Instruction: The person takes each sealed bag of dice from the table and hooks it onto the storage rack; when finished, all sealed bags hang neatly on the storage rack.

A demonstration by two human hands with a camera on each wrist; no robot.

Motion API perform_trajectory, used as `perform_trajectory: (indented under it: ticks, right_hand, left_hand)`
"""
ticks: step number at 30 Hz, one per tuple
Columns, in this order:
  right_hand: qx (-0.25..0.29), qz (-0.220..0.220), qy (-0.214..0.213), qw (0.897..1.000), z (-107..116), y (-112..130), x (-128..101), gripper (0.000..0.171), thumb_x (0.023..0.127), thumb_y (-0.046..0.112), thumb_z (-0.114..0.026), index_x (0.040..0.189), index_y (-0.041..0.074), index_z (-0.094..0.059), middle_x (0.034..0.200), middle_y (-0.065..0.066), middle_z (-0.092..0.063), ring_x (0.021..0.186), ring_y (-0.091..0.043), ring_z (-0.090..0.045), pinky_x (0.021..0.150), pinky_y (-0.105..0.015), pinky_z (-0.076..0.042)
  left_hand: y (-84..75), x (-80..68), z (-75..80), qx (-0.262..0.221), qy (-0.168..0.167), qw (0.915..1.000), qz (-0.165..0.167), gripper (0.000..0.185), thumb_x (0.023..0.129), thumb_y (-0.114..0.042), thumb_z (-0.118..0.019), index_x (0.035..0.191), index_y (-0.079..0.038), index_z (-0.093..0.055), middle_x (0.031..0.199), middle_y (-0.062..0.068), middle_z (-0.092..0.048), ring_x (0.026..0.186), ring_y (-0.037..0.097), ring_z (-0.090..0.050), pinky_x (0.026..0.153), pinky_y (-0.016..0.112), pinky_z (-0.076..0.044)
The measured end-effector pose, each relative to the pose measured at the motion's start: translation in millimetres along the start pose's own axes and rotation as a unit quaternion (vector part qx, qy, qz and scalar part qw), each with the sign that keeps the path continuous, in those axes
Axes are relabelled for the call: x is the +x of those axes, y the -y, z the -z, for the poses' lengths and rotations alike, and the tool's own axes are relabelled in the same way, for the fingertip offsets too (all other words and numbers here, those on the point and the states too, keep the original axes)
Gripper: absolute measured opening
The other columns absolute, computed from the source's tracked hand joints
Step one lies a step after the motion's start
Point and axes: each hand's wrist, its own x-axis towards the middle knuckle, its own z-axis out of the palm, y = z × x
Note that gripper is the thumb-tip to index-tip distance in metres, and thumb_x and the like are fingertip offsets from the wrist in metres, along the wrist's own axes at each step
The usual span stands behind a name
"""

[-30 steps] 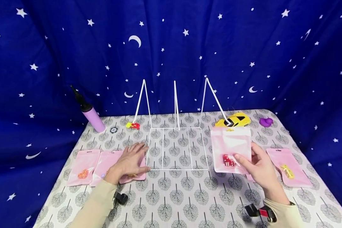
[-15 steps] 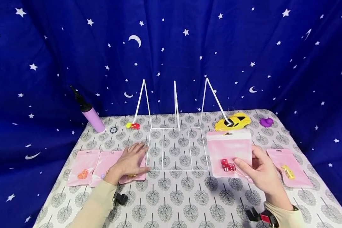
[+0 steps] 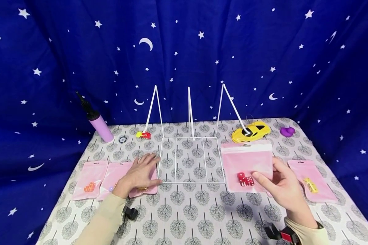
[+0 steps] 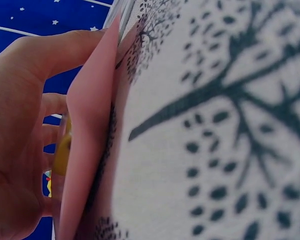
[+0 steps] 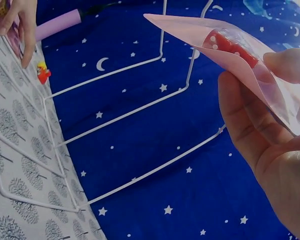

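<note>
My right hand (image 3: 283,187) holds a pink zip pouch (image 3: 236,161) up by its right edge, thumb in front. Several red dice (image 3: 245,179) show through its window; the right wrist view has the pouch (image 5: 182,34) edge-on between thumb and fingers. With fingers spread, my left hand (image 3: 141,172) rests over another pink pouch (image 3: 148,191), its fingertips at the left side of a white wire rack (image 3: 190,183). That pouch (image 4: 92,105) stands out as a pink fold beside the palm in the left wrist view. Three prongs rise from the rack's back.
Left of my left hand lie pink pouches, one with orange dice (image 3: 89,186). A pouch with a yellow item (image 3: 310,185) lies at right. Along the back are a purple pump (image 3: 101,128), poker chip (image 3: 122,139), small toy car (image 3: 143,135), yellow car (image 3: 251,131) and purple duck (image 3: 287,131).
My right hand has lowered the dice pouch slightly and turned its face more toward the head camera, uncovering more of the yellow car. My left hand has stayed in place.
</note>
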Motion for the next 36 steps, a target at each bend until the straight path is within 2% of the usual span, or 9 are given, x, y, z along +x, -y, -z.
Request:
perform_trajectory:
  ticks: [3,6,12,23,29,32,36]
  right_hand:
    - [0.040,0.034,-0.008,0.999,-2,1,1,0.051,0.070,-0.036,-0.051,0.118,-0.021,-0.051,0.111,-0.004,-0.071,0.087,-0.011,-0.072,0.068,-0.024,-0.060]
    - [0.065,0.060,-0.027,0.996,-2,1,1,0.049,0.070,-0.037,-0.050,0.116,-0.022,-0.053,0.106,-0.009,-0.073,0.081,-0.012,-0.073,0.064,-0.021,-0.059]
    - [0.073,0.067,-0.058,0.993,-1,1,6,0.045,0.073,-0.035,-0.047,0.114,-0.019,-0.056,0.100,-0.009,-0.074,0.075,-0.012,-0.073,0.057,-0.021,-0.058]
    - [0.086,0.044,-0.079,0.992,-4,-1,15,0.037,0.079,-0.030,-0.048,0.114,-0.020,-0.056,0.094,-0.010,-0.075,0.069,-0.014,-0.072,0.053,-0.025,-0.058]
    - [0.048,-0.010,-0.093,0.994,-5,1,17,0.033,0.083,-0.024,-0.053,0.113,-0.012,-0.060,0.085,-0.002,-0.074,0.059,-0.009,-0.067,0.048,-0.023,-0.056]
    - [0.035,-0.027,-0.096,0.994,-4,-2,18,0.033,0.084,-0.021,-0.054,0.112,-0.006,-0.062,0.085,0.001,-0.074,0.061,-0.009,-0.068,0.048,-0.023,-0.056]
    - [0.061,-0.004,-0.087,0.994,-3,-9,21,0.033,0.083,-0.024,-0.052,0.112,-0.009,-0.061,0.088,-0.004,-0.075,0.067,-0.012,-0.071,0.050,-0.025,-0.057]
  left_hand:
    - [0.4,-0.1,-0.8,-0.001,0.001,1.0000,0.000,0.100,0.075,-0.073,-0.063,0.154,-0.021,-0.030,0.161,0.011,-0.022,0.146,0.039,-0.022,0.111,0.072,-0.018]
    - [0.5,-0.6,-1.9,-0.003,-0.001,1.0000,-0.002,0.100,0.075,-0.072,-0.064,0.153,-0.021,-0.030,0.161,0.012,-0.023,0.146,0.039,-0.022,0.111,0.072,-0.018]
    - [0.4,-0.5,-3.1,0.002,0.000,1.0000,-0.006,0.100,0.075,-0.072,-0.063,0.153,-0.020,-0.030,0.161,0.012,-0.022,0.146,0.039,-0.022,0.112,0.070,-0.019]
    - [0.4,0.9,-1.6,0.002,-0.002,0.9999,-0.010,0.100,0.075,-0.073,-0.063,0.153,-0.020,-0.030,0.161,0.012,-0.023,0.146,0.039,-0.023,0.111,0.071,-0.020]
    - [0.3,0.4,-2.4,-0.005,-0.004,1.0000,-0.005,0.099,0.075,-0.072,-0.064,0.153,-0.021,-0.030,0.161,0.011,-0.022,0.146,0.038,-0.022,0.112,0.071,-0.018]
    - [0.1,0.1,-2.3,-0.006,-0.005,1.0000,-0.003,0.099,0.075,-0.071,-0.064,0.153,-0.021,-0.030,0.162,0.010,-0.021,0.147,0.038,-0.022,0.112,0.070,-0.017]
    - [-0.8,-0.1,-1.2,-0.007,-0.004,1.0000,-0.002,0.099,0.075,-0.071,-0.065,0.153,-0.021,-0.030,0.162,0.011,-0.021,0.147,0.038,-0.021,0.112,0.071,-0.017]
